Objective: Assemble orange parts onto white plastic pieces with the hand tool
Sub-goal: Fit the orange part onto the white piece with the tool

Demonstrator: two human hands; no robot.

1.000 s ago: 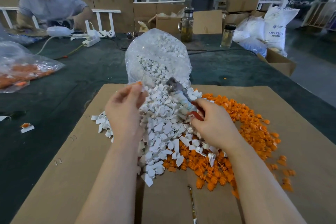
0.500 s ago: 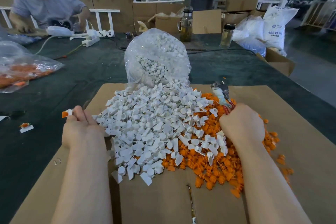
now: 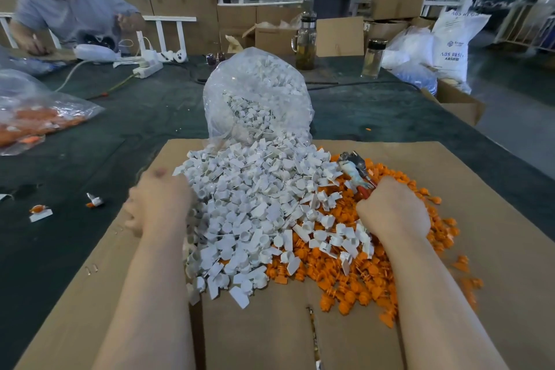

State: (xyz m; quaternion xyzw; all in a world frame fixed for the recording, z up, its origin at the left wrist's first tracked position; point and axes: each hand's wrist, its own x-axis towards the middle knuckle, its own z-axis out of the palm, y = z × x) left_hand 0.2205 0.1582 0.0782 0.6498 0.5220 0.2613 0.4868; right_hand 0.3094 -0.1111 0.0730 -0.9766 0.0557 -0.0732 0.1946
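Right hand: fist down on the orange parts, fingers curled round the red grips of the tool; the tool's metal head juts up and away past the knuckles, likely kept there so it is ready while the fingers rake for a part
Left hand: blurred at the near left edge of the white pieces; how far open it is and whether it holds anything cannot be told
White pieces: heap between the two hands, spilling from the clear bag just beyond, so fresh stock slides within reach
Orange parts: spread under and around the right hand, touching the white heap
Cardboard: under both heaps, seemingly to keep loose bits together
Finished pieces: two lie well left of the left hand, apart from the stock
Step, as judged: picking the next pair
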